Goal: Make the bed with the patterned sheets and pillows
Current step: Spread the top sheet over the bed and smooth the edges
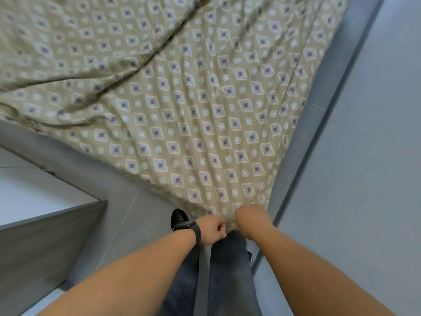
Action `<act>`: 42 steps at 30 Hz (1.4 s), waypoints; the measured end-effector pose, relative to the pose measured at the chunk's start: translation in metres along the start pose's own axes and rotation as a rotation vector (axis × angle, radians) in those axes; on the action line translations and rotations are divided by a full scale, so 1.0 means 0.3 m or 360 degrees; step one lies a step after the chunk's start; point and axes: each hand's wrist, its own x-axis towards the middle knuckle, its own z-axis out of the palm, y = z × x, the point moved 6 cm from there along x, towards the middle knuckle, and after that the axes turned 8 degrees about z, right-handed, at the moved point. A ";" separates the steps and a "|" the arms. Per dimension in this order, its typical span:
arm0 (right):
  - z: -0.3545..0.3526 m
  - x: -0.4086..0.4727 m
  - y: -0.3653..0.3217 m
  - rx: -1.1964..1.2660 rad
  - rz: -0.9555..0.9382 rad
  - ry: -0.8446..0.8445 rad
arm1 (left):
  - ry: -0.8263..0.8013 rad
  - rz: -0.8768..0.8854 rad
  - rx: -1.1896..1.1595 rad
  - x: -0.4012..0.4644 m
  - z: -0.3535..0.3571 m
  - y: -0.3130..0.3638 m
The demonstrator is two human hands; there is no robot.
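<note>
- The patterned sheet (182,106) lay spread across the bed, its near corner drawn down to a point at the person's waist, where both hands met it.
- The left hand (213,229), with a dark watch (193,228) on its wrist, was curled into a fist around the gathered edge of the fabric; the right hand (249,218), just beside it, had its fingers tucked into the cloth, so it too seemed to be gripping, though the fingertips were hidden.
- Holding the corner with both hands close together probably gave a firm pull: straight pleats fanned out from the grip toward the far side, which suggested the cloth was under tension there.
- Deep loose folds were heaped at the upper left, so that part looked slack and in want of smoothing.
- The person stood at the bed's corner, between a grey cabinet (45,242) on the left and a pale wall (364,179) on the right, likely to draw the sheet diagonally.
- No pillows were in view; the task appeared to be at an early stage.
</note>
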 end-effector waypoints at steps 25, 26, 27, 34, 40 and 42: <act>-1.375 -0.979 -0.864 0.0791 -0.0398 0.0750 | 0.1504 0.0179 -0.0772 -1.668 -0.909 -0.074; -1.426 -0.969 -0.893 0.0756 -0.0424 0.0769 | 0.1534 0.0192 -0.0754 -1.697 -0.964 -0.087; -1.461 -0.965 -0.906 0.0726 -0.0426 0.0768 | 0.1533 0.0191 -0.0718 -1.707 -0.996 -0.095; -1.792 -0.781 -0.978 0.0620 -0.0430 0.0857 | 0.1502 0.0133 -0.0579 -1.683 -1.315 -0.206; -2.021 -0.639 -1.055 0.0596 -0.0441 0.0826 | 0.1551 0.0047 -0.0643 -1.717 -1.568 -0.348; -2.087 -0.599 -1.072 0.0595 -0.0446 0.0826 | 0.1510 -0.0007 -0.0643 -1.707 -1.634 -0.397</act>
